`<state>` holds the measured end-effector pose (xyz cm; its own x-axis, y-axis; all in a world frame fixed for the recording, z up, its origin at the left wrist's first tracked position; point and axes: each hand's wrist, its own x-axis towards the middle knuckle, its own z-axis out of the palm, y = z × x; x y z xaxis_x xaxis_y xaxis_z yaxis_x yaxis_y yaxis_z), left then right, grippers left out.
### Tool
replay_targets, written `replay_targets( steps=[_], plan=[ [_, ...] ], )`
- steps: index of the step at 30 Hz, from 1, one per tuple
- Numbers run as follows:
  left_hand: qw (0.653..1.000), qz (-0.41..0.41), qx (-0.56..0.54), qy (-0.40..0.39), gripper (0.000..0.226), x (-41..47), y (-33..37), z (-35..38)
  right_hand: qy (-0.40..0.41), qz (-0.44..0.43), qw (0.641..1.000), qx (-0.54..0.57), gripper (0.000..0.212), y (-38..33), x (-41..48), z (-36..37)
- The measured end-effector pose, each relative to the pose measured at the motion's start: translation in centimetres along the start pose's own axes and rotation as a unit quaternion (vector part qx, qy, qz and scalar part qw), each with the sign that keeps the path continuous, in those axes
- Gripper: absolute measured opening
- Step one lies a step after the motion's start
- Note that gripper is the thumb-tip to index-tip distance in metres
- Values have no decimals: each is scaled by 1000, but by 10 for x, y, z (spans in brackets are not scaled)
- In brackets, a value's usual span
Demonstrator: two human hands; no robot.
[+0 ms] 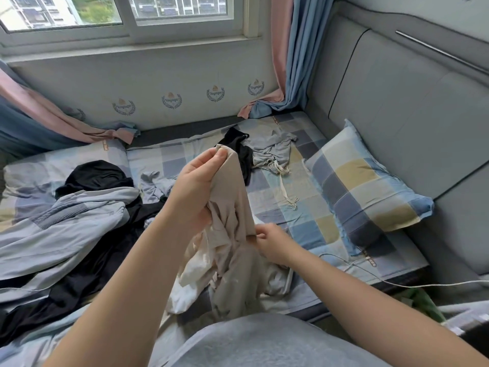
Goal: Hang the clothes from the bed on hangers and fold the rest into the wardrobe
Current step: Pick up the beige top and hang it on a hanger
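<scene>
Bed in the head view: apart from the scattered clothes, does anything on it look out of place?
A white cable trails over the near right corner of the bed, below the pillow, where clothes could snag it. The pink and blue curtain ends also lie on the bed by the wall.

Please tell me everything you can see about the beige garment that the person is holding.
The beige garment is thin, soft, matte cloth, crumpled and hanging in folds above the checked bed sheet. The left hand pinches its top corner high, with more cloth bunched in the palm; the right hand pinches an edge lower down. Its lower part lies against a white cloth. Its kind cannot be told.
</scene>
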<state>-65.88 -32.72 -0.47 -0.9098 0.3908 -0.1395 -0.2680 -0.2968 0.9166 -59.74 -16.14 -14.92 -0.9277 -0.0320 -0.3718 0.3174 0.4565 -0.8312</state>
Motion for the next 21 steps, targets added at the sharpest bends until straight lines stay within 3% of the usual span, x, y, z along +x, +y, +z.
replay_targets(
  steps=[3,6,10,13,15,17,19,21],
  plan=[
    [998,9,24,65,28,4,-3,-13,58,11,997,-44,22,22,2,-15],
    [986,-2,92,140,16,8,-13,-27,101,39,994,-31,35,27,4,-35],
    [941,-40,272,196,51,11,-30,-36,127,17,991,43,30,0,2,-60],
    [891,-49,411,185,88,10,-39,-29,145,-16,980,135,32,-37,-5,-73],
    [861,-29,476,178,101,6,-46,-18,162,-42,969,182,34,-60,-12,-80],
    [858,45,484,167,95,0,-52,-6,168,-60,958,226,32,-79,-19,-86],
    [883,100,447,106,68,-4,-58,2,169,-74,946,267,28,-95,-25,-89],
    [895,67,441,17,44,-7,-64,11,168,-91,936,296,26,-107,-29,-90]
  ],
)
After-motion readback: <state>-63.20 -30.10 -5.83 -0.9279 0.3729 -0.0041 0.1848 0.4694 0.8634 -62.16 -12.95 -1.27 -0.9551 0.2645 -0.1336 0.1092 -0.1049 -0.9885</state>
